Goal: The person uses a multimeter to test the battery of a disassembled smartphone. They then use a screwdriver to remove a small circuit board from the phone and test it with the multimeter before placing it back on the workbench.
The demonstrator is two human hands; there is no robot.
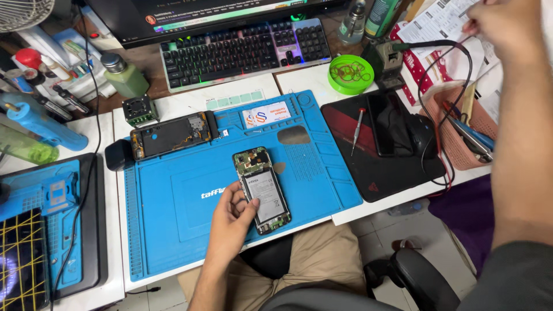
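Now my left hand [230, 210] steadies the opened phone [262, 190] on the blue repair mat [173, 207], fingers curled against its edge, battery upward. My right hand [498, 23], beyond the mat, pinches a soldering iron cable [455, 46].

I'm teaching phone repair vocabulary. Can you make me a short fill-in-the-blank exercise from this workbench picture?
1. The left hand steadies an opened phone lying on a ____ work mat.
2. The screwdriver with the red tip lies on a ____ pad.
3. The round green dish stands to the right of the ____.
4. The right hand is raised over the ____ basket side of the desk.

Missing words: blue; black; keyboard; pink
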